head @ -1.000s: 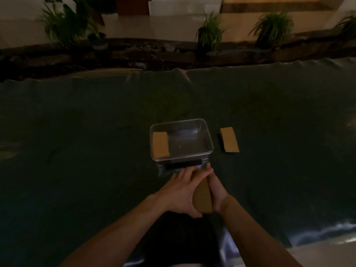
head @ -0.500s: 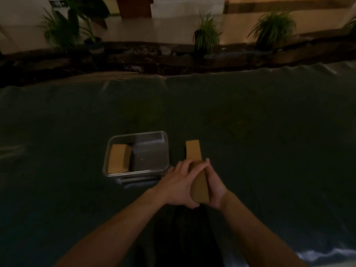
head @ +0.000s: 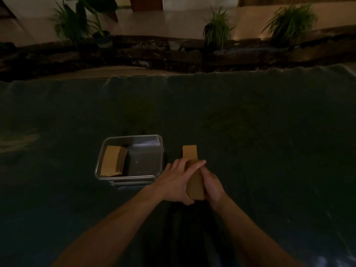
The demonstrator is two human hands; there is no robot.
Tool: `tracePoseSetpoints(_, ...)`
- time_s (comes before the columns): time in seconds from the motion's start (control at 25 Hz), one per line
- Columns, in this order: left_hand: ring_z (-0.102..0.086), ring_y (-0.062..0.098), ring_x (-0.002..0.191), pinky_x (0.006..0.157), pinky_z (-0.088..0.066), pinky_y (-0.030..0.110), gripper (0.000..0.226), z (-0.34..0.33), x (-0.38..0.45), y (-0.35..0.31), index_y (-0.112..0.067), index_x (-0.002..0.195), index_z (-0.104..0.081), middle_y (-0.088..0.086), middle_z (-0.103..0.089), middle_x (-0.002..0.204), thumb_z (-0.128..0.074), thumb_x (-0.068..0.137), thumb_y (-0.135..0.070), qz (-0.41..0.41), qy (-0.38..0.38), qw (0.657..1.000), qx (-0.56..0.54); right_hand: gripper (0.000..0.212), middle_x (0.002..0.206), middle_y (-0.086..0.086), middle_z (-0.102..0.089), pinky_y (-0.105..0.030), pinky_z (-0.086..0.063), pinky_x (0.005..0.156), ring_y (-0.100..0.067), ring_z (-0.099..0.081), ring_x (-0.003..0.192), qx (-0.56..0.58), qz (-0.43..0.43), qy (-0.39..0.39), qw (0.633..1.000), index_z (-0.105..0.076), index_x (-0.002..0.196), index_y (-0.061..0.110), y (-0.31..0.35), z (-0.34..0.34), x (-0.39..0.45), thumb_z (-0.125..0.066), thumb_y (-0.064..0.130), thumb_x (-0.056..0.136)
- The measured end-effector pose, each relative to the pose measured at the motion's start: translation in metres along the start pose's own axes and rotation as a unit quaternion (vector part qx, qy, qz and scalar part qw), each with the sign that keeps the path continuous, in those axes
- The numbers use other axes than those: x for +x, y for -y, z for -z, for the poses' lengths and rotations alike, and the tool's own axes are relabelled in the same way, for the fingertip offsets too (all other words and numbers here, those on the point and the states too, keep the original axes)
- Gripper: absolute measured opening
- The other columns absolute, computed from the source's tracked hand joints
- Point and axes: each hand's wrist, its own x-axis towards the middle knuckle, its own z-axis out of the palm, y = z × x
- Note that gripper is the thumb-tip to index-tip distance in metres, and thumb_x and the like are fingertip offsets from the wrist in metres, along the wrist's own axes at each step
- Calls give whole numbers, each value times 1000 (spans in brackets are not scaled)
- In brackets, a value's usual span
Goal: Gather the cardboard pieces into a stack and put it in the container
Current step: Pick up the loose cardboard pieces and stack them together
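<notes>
A brown cardboard stack (head: 196,186) stands on edge between my two hands, just right of the container. My left hand (head: 174,183) wraps its left face, fingers over the top. My right hand (head: 211,185) presses its right face. A loose cardboard piece (head: 189,152) lies flat on the cloth right behind my fingers. The clear plastic container (head: 156,171) sits left of my hands. Another cardboard stack (head: 111,160) leans against the container's left inner wall.
A dark green cloth (head: 250,132) covers the whole table, with its far edge near a dark rock border. Potted plants (head: 216,33) stand beyond that edge. A dark gap runs under my arms at the near side.
The view swung right over the second, so the container sits further left in frame. My hands, still clamped on the stack, now lie just in front of the loose piece.
</notes>
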Motion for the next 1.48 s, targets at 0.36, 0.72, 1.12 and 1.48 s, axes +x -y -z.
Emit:
tracePoseSetpoints(0.36, -18, 32, 138, 108, -24, 54, 128, 1, 34, 36, -54, 147, 12, 1, -10, 154, -80, 59, -57, -11, 21, 999, 24, 14, 91, -6, -75, -28, -60, 60, -15, -75, 73, -76, 69, -16, 995, -68, 105, 15, 7, 17, 29, -62, 21, 95)
tracePoseSetpoints(0.72, 5, 17, 144, 109, -9, 50, 136, -1, 46, 58, -59, 145, 14, -18, 14, 158, -78, 46, -76, 77, -47, 983, -160, 9, 103, -3, -68, -28, -58, 58, -19, -68, 89, -50, 60, -44, 996, -68, 99, 23, 17, 13, 70, -61, 22, 94)
tracePoseSetpoints(1.12, -60, 22, 108, 86, -53, 35, 27, -19, 69, 46, -22, 122, -63, 6, -62, 126, -58, 96, -29, 380, -109, 725, -564, 4, 99, -2, -70, -21, -56, 55, -15, -69, 86, -65, 76, -92, 991, -69, 94, 25, 18, 16, 105, -65, 24, 92)
tracePoseSetpoints(1.48, -56, 13, 105, 82, -40, 26, 34, -36, 95, 62, -23, 131, -60, 3, -61, 130, -51, 99, -31, 409, -103, 821, -385, 33, 110, -1, -72, -36, -59, 82, -13, -68, 86, -260, 113, -195, 939, -67, 125, 21, 14, 2, 123, -62, 32, 94)
